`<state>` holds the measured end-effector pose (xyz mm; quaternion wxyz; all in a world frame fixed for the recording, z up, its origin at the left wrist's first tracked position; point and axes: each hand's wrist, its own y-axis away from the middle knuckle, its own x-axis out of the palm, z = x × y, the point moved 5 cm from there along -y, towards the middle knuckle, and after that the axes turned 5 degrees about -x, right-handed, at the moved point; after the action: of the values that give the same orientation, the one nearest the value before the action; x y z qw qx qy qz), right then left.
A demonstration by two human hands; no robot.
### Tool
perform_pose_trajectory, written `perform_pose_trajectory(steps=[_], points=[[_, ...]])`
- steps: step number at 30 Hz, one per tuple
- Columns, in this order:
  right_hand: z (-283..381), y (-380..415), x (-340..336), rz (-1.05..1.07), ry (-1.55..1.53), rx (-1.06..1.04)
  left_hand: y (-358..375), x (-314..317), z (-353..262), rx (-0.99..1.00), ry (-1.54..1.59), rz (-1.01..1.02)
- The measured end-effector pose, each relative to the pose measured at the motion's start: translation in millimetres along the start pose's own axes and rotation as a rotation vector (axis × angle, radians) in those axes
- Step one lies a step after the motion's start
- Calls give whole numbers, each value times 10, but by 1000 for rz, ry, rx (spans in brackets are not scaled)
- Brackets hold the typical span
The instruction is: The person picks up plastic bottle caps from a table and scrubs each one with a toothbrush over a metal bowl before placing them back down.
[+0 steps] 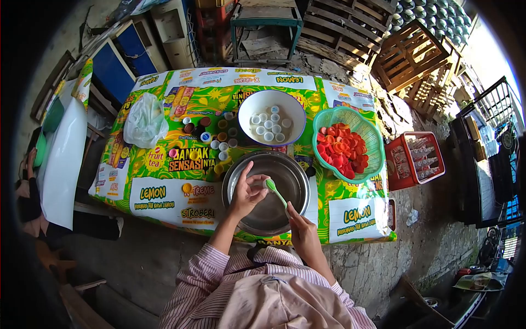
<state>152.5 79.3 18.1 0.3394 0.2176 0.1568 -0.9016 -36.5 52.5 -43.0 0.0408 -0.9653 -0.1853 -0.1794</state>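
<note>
A person's left hand pinches a small cap over a steel basin while the right hand grips a green brush, its head touching the cap; short strokes over the basin should catch drips. At twelve o'clock sits a white bowl of caps, at two a green basket of red caps, on a printed tablecloth; wooden pallets beyond.
</note>
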Motion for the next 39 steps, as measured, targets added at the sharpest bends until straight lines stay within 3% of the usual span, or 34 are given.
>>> perform_pose_trajectory(steps=[4, 7, 9, 14, 21, 26, 39], points=[[-35, -4, -47, 42, 137, 59, 44, -34, 70, -68, 70, 18], [20, -11, -11, -3, 174, -2, 64, -26, 81, -138, 56, 19], [27, -10, 30, -30, 140, -52, 82, 5, 86, -230, 263, 33], [-6, -32, 27, -21, 184, -56, 110, -2, 122, -265, 288, 40], [62, -31, 107, -18, 62, -96, 84, 9, 51, -204, 183, -7], [-20, -83, 40, 1, 247, -92, 88, -44, 225, -262, 249, -47], [125, -55, 87, -15, 241, -41, -4, 29, 91, -253, 210, -78]])
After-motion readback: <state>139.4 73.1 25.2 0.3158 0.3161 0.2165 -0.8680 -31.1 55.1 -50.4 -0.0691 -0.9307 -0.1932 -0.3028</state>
